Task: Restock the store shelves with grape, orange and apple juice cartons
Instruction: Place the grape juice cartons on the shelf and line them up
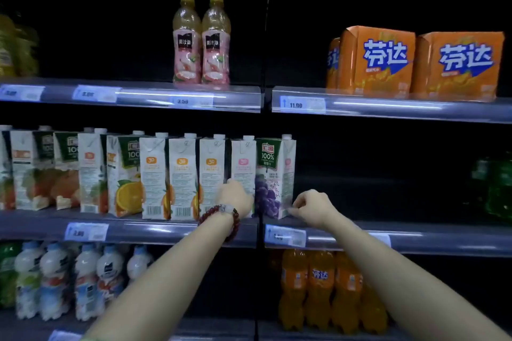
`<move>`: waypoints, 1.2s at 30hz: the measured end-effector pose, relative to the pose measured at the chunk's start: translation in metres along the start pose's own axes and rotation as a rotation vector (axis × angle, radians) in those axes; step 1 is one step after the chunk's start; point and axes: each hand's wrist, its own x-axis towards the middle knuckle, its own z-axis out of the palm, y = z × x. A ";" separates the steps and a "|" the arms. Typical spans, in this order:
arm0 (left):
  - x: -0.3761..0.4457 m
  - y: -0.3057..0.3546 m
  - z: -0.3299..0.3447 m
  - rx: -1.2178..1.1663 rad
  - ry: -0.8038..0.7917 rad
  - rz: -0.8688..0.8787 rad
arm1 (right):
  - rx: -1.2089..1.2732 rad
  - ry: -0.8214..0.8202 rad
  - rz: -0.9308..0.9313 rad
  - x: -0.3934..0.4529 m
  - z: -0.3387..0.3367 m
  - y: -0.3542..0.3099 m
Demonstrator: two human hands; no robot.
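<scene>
— Forearms first: two bare ones reach up from the bottom edge, the left with a dark red bead bracelet (221, 214) at the wrist.

— And the hands?

— The left hand (235, 196) is curled against the front of a white carton with a pink label (243, 171); whether it grips the carton I cannot tell. The right hand (311, 206) is loosely closed, fingertips pinched at the bottom right corner of the purple grape juice carton (274, 177).

— Where does that carton stand?

— Upright on the grey middle shelf (166, 227), last on the right of a row of cartons, the orange juice cartons (180, 177) to its left.

— Farther back?

— On the shelf above, two pink-labelled bottles (201, 41) and orange multipacks (415, 61).
</scene>
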 end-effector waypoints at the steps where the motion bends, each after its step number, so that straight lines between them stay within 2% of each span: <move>1: 0.001 0.005 0.005 -0.030 0.022 -0.048 | 0.022 0.032 0.000 0.005 0.001 0.004; 4: 0.004 0.021 0.019 -0.095 0.112 -0.140 | 0.139 0.110 0.002 0.016 0.006 0.010; 9: 0.017 0.034 0.042 -0.152 0.328 -0.238 | 0.300 0.107 0.014 0.038 0.021 0.012; 18: 0.037 0.047 0.059 -0.174 0.546 -0.340 | 0.643 0.245 -0.051 0.070 0.040 -0.002; 23: 0.040 0.048 0.063 -0.086 0.608 -0.387 | 0.682 0.300 0.008 0.077 0.042 -0.007; 27: 0.040 0.047 0.060 -0.170 0.615 -0.363 | 0.681 0.214 0.057 0.082 0.027 -0.008; 32: 0.039 0.041 0.054 -0.366 0.568 -0.215 | 0.746 0.176 0.118 0.078 0.003 0.003; 36: 0.030 0.045 0.049 -0.465 0.537 -0.118 | 0.777 0.238 0.056 0.065 -0.007 0.024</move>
